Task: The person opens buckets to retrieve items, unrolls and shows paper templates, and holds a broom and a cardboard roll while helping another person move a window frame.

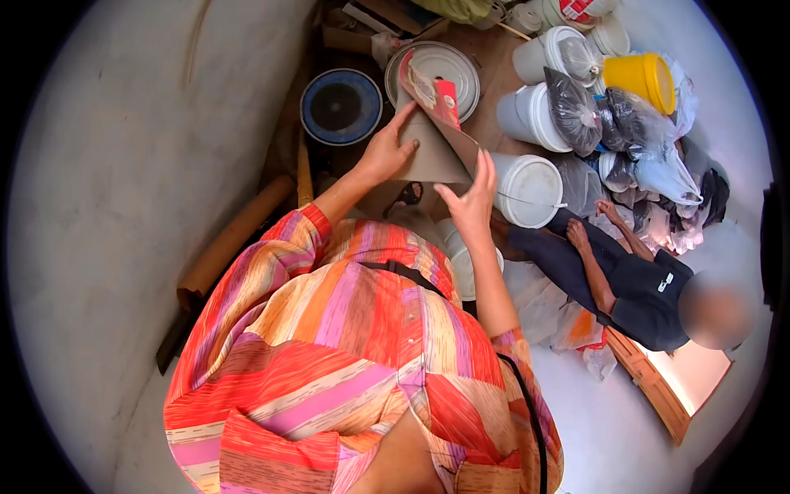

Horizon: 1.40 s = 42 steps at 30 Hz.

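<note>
A folded piece of cardboard (pixel 436 152), plain grey-brown on one face and printed red on the other, is held up in front of me. My left hand (pixel 385 155) grips its left edge, with the thumb on the plain face. At the lower right corner, my right hand (pixel 471 204) has the cardboard between thumb and fingers. The printed flap (pixel 428 92) leans over toward the right. Below the cardboard, a sandalled foot (pixel 409 194) shows on the floor.
A blue-rimmed round lid or tub (pixel 341 107) and a large white lid (pixel 461 70) lie ahead. White buckets (pixel 529 191), a yellow bucket (pixel 642 80) and plastic bags (pixel 576 111) stand to the right. Another person (pixel 634 284) sits there. A brown roll (pixel 234 239) leans by the left wall.
</note>
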Tool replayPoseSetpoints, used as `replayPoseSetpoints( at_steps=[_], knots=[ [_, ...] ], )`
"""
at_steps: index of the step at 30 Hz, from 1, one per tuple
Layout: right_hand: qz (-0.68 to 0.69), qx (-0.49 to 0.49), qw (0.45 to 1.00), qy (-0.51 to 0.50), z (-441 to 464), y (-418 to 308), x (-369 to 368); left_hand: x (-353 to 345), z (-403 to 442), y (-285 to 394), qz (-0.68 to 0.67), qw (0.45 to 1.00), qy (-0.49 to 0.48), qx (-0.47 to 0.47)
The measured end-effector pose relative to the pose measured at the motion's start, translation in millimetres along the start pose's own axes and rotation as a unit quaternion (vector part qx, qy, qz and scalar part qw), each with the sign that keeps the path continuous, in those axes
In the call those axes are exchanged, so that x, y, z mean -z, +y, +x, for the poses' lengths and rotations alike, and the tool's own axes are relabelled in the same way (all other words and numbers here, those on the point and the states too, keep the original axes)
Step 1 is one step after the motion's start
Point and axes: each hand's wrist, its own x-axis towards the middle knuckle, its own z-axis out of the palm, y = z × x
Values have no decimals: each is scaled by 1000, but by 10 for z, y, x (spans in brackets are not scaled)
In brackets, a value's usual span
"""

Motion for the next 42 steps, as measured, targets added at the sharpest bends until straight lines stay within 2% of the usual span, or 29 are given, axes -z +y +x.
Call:
replayPoseSetpoints(
  at_steps=[1,3,5,7,9,10,12,13,15,17,20,29,38,42],
  knots=[
    [2,29,999,17,123,-10,-26,-13,-5,43,5,999,-21,25],
    [79,-66,994,-42,336,251,-8,31,6,117,13,998,-41,47],
    [38,-103,994,28,458,387,43,180,-34,86,31,998,-63,8],
    [13,-195,977,87,669,664,301,314,3,-108,34,998,-42,-28],
    [245,-217,930,169,791,1091,472,525,67,-234,11,999,-36,22],
    [244,-215,931,167,826,1188,596,600,59,-251,9,999,-33,22],
    [416,-246,849,214,882,1275,743,806,70,-328,20,998,-15,58],
    [415,-244,850,213,873,1339,836,851,60,-339,18,998,-13,58],
    [511,-257,787,232,807,1486,981,911,54,-368,43,998,13,54],
    [525,-257,776,235,706,1687,1094,938,31,-386,42,998,20,49],
    [591,-274,717,249,562,1867,1223,946,11,-406,52,997,42,36],
    [621,-263,686,273,330,2040,1461,953,-45,-380,57,998,29,27],
    [604,-290,681,297,275,1984,1640,864,-27,-398,40,999,22,27],
    [619,-296,666,293,265,1893,1662,801,-22,-390,-19,996,18,91]
  ],
)
